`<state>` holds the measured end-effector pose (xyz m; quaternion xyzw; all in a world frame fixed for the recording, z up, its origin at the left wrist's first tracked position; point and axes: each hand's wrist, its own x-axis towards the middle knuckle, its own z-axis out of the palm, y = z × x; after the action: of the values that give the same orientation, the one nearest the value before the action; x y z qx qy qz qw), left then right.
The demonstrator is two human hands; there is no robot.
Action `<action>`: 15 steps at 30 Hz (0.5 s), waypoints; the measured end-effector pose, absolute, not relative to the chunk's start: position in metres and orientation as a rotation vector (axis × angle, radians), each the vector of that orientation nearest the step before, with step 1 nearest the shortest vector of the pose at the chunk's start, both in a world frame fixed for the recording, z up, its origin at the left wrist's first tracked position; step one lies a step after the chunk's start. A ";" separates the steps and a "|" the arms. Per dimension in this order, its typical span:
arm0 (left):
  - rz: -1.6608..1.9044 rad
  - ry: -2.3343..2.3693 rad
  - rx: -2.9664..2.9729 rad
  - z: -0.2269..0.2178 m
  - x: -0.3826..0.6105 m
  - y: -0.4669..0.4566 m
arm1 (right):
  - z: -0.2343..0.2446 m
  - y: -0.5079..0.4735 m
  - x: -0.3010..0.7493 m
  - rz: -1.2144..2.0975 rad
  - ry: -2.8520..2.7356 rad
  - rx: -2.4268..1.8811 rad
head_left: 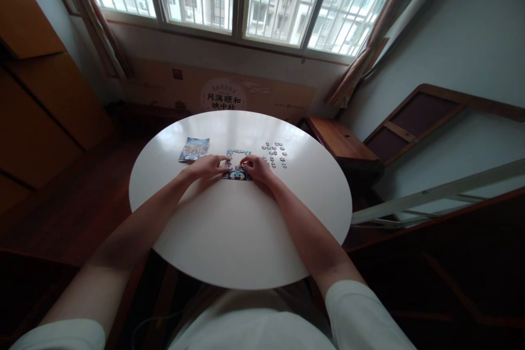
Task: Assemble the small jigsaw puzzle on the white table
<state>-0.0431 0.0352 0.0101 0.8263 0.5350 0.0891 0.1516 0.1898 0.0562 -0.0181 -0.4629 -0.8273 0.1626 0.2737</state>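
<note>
A partly assembled jigsaw puzzle lies on the round white table. Its border pieces frame an opening, and its lower part shows a dark blue and white picture. At its left edge rests my left hand, thumb and forefinger apart, with nothing visible between them. My right hand is over the puzzle's right side, its fingertips pinched on a small puzzle piece that they mostly hide. Several loose puzzle pieces are spread to the right of my right hand. Beyond my left hand lies a colourful printed sheet or packet.
The white table has a rounded edge close to my body. A wooden stool or small table stands behind it on the right, near a leaning wooden frame. Barred windows are across the far wall, and wooden cabinets stand left.
</note>
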 end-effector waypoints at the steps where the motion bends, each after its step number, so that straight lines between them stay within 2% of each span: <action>1: 0.260 1.536 2.368 0.009 -0.043 0.036 | -0.019 0.057 0.190 0.438 -2.227 -1.243; 15: 0.298 1.524 2.370 0.006 -0.046 0.037 | -0.018 0.057 0.188 0.435 -2.237 -1.253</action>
<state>-0.0456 0.0365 0.0062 0.8266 0.5314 0.1040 0.1535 0.1884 0.0572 -0.0180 -0.4644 -0.8288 0.1613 0.2671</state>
